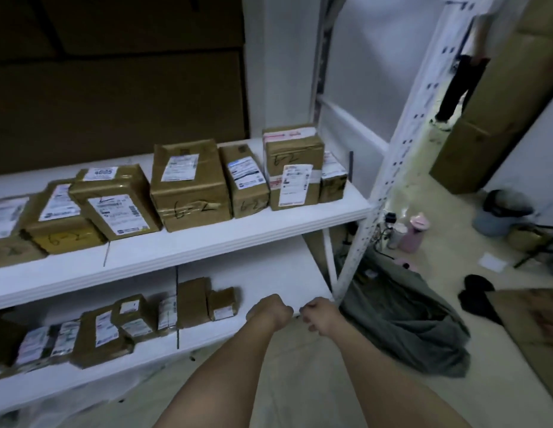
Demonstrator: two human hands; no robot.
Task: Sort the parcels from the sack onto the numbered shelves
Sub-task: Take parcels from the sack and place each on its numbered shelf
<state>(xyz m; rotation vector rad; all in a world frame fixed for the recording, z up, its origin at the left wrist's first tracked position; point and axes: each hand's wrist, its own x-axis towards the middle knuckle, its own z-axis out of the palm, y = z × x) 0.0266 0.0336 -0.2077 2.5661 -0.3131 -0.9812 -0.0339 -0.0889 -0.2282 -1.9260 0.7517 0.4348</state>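
Observation:
Both my arms reach toward the lower shelf (269,273). My left hand (270,310) and my right hand (320,315) are side by side in front of its bare right end, fingers curled, with no parcel in either. Several small brown parcels (192,301) lie on that shelf to the left of my hands. On the upper shelf (207,242) stands a row of taped brown parcels (190,183), some hand-marked "6-2". The grey-green sack (405,319) lies slumped on the floor right of the rack, beside my right hand.
The rack's white perforated post (389,168) rises just right of my hands. Pink bottles (414,230) and cables sit behind the sack. Large cartons (500,118) and a standing person (463,72) are at the back right. A flat cardboard sheet (531,335) lies at the right.

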